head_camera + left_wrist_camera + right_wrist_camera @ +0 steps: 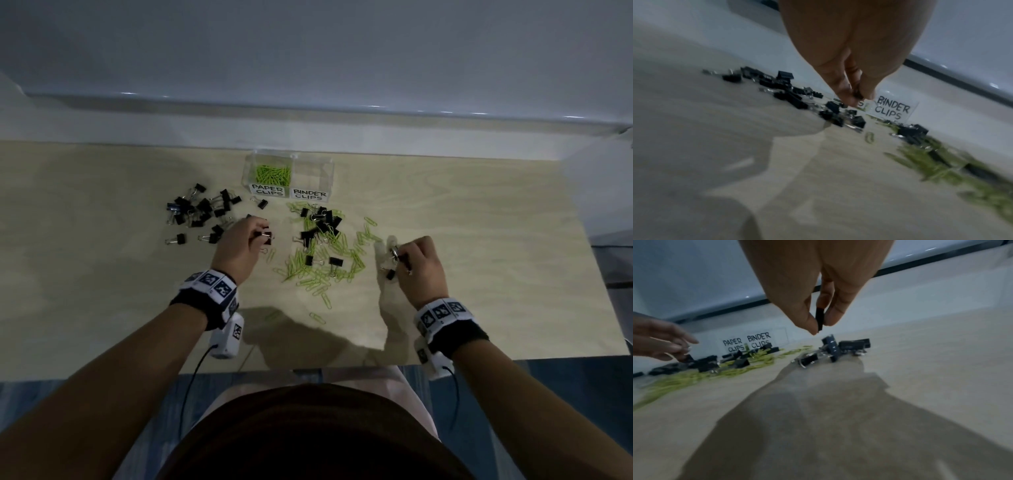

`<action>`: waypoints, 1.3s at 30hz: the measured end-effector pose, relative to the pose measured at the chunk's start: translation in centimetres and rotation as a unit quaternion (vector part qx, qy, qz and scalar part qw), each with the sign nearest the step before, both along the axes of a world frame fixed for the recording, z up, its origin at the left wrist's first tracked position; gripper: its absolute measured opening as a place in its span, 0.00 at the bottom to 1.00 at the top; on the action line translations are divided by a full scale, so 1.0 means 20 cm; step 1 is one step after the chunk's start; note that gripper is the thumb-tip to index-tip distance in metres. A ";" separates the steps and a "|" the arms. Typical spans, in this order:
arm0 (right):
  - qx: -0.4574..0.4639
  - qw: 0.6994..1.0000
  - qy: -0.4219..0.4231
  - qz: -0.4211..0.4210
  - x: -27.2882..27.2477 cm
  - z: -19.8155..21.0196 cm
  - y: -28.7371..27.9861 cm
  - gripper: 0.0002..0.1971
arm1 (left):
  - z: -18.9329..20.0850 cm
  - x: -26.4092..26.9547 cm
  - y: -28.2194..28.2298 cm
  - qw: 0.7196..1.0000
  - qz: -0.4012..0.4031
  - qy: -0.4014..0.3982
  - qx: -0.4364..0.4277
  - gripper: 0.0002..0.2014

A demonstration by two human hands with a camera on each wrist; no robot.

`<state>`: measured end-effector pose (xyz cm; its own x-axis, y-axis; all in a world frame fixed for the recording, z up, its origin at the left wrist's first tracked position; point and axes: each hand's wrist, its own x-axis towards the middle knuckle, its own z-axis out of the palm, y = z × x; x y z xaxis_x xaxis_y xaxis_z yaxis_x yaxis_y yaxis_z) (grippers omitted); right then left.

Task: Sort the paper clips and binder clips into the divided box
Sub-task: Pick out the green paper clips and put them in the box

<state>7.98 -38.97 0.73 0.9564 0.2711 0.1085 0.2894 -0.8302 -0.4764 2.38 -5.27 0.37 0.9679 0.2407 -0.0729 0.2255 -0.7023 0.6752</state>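
A clear divided box [329, 171] stands at the table's back; its PAPER CLIPS side holds green paper clips [274, 173], and the BINDER CLIPS side [892, 110] looks empty. Black binder clips [202, 209] lie heaped at the left. A mixed pile of green paper clips and binder clips [322, 250] fills the middle. My left hand [262, 235] pinches a black binder clip [267, 237] between the two piles. Right of the mixed pile, my right hand [397, 257] pinches a black binder clip [820, 319] between thumb and finger, just above a few loose binder clips [833, 348].
The light wooden table [479, 222] ends at a white wall ledge [308, 130] behind the box. Stray paper clips [317, 317] lie toward the front edge. Bare wood shows at the far left and far right.
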 end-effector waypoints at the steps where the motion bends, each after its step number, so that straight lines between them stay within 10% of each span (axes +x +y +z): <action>1: -0.021 1.000 0.005 -0.006 0.00 -0.01 -0.01 0.07 | -0.01 0.00 0.03 0.999 -0.006 0.019 0.031 0.12; 11: -0.056 0.992 0.100 0.062 -0.11 0.00 0.48 0.10 | 0.01 0.00 -0.38 0.960 -0.231 0.037 0.156 0.15; 21: -0.033 0.983 0.178 -0.020 -0.06 0.03 0.57 0.08 | 0.00 0.01 -0.38 0.965 -0.236 0.053 0.097 0.13; 26: 0.030 0.986 0.131 -0.099 0.08 0.11 0.36 0.05 | 0.06 0.00 -0.19 0.995 -0.094 -0.011 -0.020 0.06; 30: -0.069 0.980 0.144 -0.115 0.24 0.07 0.18 0.10 | 0.02 0.01 0.03 0.999 -0.035 -0.020 0.032 0.06; 39: -0.261 0.947 0.166 0.084 0.28 0.06 0.29 0.26 | -0.04 -0.08 -0.10 0.954 -0.219 0.061 0.197 0.18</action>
